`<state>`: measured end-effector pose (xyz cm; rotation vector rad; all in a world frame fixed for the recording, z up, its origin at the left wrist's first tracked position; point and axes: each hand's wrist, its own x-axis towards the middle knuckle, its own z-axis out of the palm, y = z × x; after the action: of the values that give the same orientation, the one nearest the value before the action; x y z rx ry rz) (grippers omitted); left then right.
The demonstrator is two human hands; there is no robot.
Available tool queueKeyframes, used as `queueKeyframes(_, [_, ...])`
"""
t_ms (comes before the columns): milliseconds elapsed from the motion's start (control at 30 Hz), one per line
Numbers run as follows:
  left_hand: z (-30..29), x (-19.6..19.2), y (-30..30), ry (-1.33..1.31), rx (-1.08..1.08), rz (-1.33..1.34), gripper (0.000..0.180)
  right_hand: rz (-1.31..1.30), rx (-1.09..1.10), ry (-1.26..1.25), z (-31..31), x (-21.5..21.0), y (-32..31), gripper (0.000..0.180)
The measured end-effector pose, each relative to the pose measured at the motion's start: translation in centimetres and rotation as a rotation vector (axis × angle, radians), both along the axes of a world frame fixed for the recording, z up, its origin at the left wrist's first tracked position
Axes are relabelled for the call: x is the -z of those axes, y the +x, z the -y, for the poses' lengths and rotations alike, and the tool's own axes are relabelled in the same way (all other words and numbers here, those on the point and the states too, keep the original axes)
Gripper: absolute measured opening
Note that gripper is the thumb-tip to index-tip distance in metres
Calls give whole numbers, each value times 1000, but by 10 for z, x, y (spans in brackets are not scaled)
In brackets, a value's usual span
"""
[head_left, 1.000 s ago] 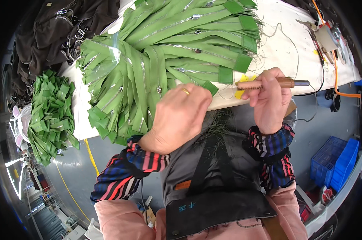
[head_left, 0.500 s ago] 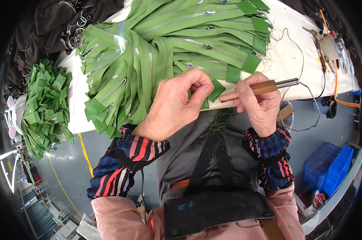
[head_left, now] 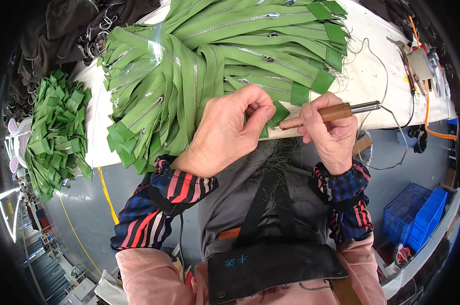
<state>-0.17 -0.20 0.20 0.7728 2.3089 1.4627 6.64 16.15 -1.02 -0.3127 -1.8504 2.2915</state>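
Your left hand [head_left: 230, 129] curls knuckles-up, pinching a green zipper end [head_left: 278, 113] at the tabletop [head_left: 372, 76] edge, while your right hand [head_left: 331, 134] fists around the wooden-handled tool [head_left: 324, 115], tip seemingly touching it.

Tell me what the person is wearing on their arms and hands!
Both hands, the left hand and the right hand, are bare with no gloves. Each forearm wears a striped sleeve cover: the left sleeve cover in red, pink, navy and black, the right sleeve cover in blue, red and black. Pink sleeves show above them.
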Motion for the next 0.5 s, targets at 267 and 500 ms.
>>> queueKeyframes(267, [3,-3,-2,-44,32,34,2,-35,-3,166,-6,8,2,12])
queueKeyframes(500, [11,-22,-5,-135,305,-87,25,-142,282,-181,-22,8,-1,15])
